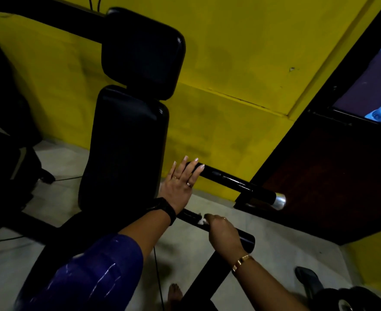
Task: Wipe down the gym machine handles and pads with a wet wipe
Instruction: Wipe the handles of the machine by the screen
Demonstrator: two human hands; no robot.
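The four fingers of the left hand (180, 182) are straight and lie flat on the far handle (236, 182), one of two black handles. This hand wears two rings (189, 184) and one black watch (164, 208). The right hand (223, 232) is curled round the near handle (246, 240) and grips one white wipe (202, 221) against it. Its wrist carries one gold bracelet (241, 262). To the left of the handles are two black pads, the upper pad (142, 55) above the lower pad (126, 149).

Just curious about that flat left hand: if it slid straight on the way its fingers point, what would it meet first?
The left hand lies across the upper handle. Beyond the fingertips only the yellow wall shows, so likely that, though depth is unclear.
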